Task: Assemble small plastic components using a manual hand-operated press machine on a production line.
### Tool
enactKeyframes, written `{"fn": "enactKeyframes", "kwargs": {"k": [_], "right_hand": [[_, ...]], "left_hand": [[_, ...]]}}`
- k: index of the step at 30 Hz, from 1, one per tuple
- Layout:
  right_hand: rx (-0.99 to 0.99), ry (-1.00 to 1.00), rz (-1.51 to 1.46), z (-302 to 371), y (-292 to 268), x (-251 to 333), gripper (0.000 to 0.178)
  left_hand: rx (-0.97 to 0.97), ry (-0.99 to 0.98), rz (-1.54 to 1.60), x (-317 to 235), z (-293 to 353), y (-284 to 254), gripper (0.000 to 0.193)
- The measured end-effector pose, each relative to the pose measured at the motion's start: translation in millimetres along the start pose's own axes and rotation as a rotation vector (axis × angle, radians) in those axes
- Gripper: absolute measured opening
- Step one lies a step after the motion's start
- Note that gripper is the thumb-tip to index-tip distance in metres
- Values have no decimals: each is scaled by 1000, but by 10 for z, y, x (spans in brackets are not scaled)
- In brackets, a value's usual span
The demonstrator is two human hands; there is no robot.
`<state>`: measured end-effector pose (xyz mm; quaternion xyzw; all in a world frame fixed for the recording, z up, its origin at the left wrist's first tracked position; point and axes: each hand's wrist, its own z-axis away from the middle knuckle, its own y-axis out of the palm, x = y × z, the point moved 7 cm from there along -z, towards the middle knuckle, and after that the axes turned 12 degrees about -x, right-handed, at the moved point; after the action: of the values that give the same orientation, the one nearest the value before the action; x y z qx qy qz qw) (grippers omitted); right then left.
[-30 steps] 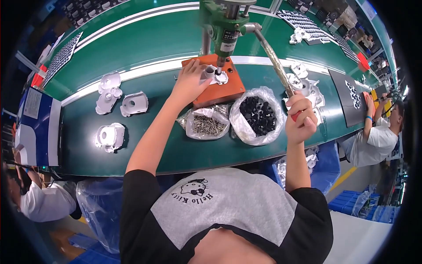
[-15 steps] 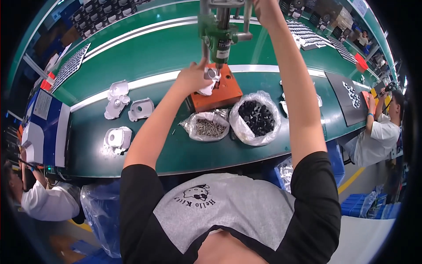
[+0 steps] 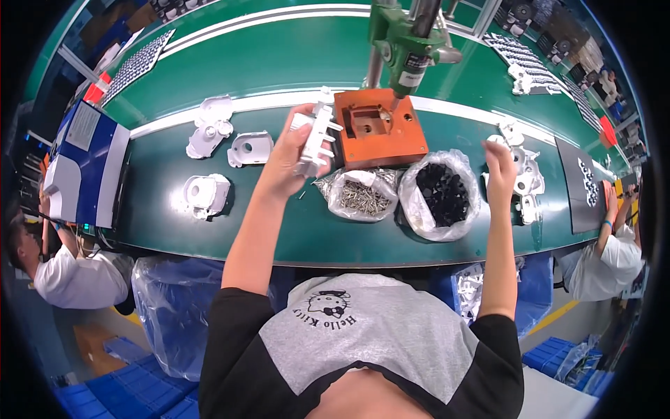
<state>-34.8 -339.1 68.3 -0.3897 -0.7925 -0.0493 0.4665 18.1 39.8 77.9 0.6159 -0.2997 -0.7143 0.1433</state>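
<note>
"a long green bench [image 3: 328, 244] curves across the workshop, with a green press [image 3: 408, 66] standing at its far side. from here, where's the part?"

"up in the left hand [image 3: 282, 162], just left of the orange block [image 3: 412, 145]. it's a white part [image 3: 317, 142], with fingers and thumb wrapped round it, so that grip is firmly taken up."

"which way does it lie?"

"the long axis runs away from the person's body, the far end leaning a little to the right. its row of prongs points right, toward the block. i can't tell from where i stand how much gap there is between the two."

"and the other hand?"

"the right hand [image 3: 500, 171] is raised on the other side, fingers loosely bent. i see nothing held in it. it's just beside the white housings [image 3: 528, 174] over there; whether it touches them i can't tell."

"so which hand is nearer the block?"

"the left, clearly. the right is well apart from it, with a plastic bag [image 3: 414, 209] of black pieces [image 3: 443, 192] lying between, nearer the body."

"and the shiny things?"

"metal pins [image 3: 363, 199], in a smaller bag [image 3: 338, 202] just in front of the block."
</note>
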Motion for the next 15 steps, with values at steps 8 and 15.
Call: {"fn": "enactKeyframes", "kwargs": {"k": [8, 15], "right_hand": [[11, -181, 848, 853, -324, -476, 39], [-111, -38, 676, 889, -521, -494, 43]], "left_hand": [[385, -406, 582, 245, 25, 374, 36], [-269, -168, -121, 230, -298, -24, 41]]}}
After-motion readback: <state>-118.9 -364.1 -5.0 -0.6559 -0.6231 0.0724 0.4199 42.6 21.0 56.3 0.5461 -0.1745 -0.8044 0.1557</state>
